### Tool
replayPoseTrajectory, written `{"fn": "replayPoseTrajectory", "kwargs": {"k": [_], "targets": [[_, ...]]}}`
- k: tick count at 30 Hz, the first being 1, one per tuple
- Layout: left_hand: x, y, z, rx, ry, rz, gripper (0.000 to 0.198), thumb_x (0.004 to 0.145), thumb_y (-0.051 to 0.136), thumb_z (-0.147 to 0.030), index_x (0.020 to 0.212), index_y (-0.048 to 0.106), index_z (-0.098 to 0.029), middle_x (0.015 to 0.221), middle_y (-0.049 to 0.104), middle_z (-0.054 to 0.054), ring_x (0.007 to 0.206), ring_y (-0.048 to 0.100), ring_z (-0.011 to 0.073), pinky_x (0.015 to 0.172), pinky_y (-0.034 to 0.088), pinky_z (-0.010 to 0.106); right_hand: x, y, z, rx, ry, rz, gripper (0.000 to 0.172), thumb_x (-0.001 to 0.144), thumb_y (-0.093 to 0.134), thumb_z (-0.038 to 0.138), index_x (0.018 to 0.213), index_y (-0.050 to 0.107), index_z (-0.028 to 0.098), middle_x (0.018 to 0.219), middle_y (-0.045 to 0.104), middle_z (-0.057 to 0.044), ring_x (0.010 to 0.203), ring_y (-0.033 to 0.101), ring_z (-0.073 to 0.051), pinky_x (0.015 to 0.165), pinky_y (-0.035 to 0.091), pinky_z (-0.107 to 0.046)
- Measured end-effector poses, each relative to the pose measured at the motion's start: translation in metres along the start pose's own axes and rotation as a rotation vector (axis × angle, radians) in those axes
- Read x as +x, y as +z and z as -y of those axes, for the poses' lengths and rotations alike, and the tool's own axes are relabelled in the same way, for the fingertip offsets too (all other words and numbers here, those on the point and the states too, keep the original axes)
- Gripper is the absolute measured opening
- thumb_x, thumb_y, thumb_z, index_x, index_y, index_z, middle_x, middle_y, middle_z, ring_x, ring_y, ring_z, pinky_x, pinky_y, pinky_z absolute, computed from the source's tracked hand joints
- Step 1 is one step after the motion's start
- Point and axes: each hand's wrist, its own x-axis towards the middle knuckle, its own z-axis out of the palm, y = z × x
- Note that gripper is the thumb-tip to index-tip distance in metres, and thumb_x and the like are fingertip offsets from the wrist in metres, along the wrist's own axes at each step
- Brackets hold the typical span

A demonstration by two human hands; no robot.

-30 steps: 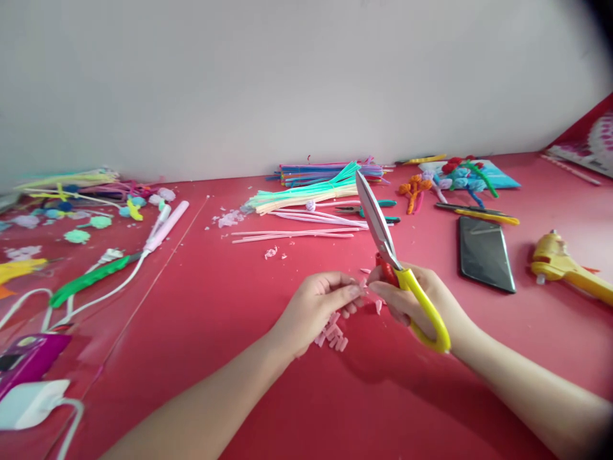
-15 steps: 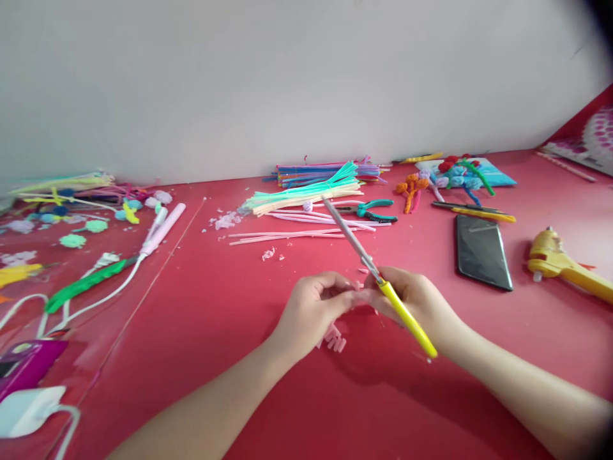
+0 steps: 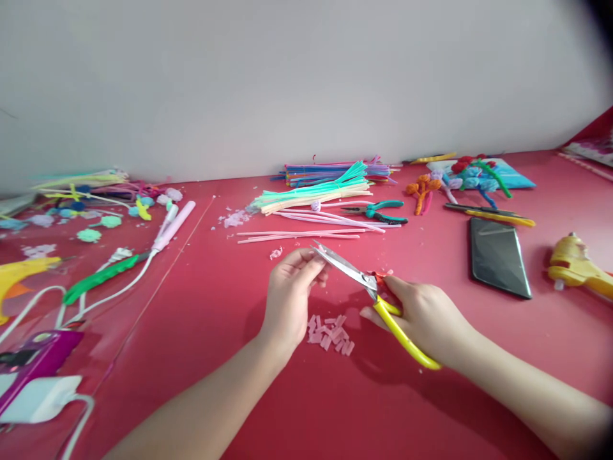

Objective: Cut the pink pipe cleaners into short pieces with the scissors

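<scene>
My right hand (image 3: 424, 316) grips yellow-handled scissors (image 3: 378, 297) whose steel blades point left and slightly up. The blade tips reach the fingers of my left hand (image 3: 290, 291), which are pinched together at the tips; what they hold is too small to make out. Below the two hands a small heap of short pink cut pieces (image 3: 331, 333) lies on the red table (image 3: 201, 332).
Long pink pipe cleaners (image 3: 297, 234) and a mint and cream bundle (image 3: 313, 190) lie behind the hands. Teal pliers (image 3: 380, 211), a black phone (image 3: 499, 257) and a yellow glue gun (image 3: 577, 268) sit to the right. At the left are a pink wand with white cable (image 3: 165, 231) and pompom pieces (image 3: 90, 211).
The scissors swung down from pointing up to lying nearly level, blades toward my left hand. My left hand lifted away from the pile of pink pieces, which now shows fully.
</scene>
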Motion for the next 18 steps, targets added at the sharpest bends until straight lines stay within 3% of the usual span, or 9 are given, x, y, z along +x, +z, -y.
{"fn": "replayPoseTrajectory", "kwargs": {"k": [18], "targets": [[-0.0029, 0.0036, -0.0020, -0.023, -0.004, -0.021, 0.007, 0.068, 0.058, -0.020, 0.072, 0.058, -0.015, 0.065, 0.053, 0.000, 0.058, 0.046, 0.0073, 0.058, 0.038, 0.021, -0.0035, 0.0069, -0.0029, -0.020, -0.046, -0.009, 0.028, 0.076, 0.036, 0.047, 0.069, 0.041, 0.020, 0.050, 0.051, 0.001, 0.040, 0.044, -0.011, 0.042, 0.017, -0.023]]}}
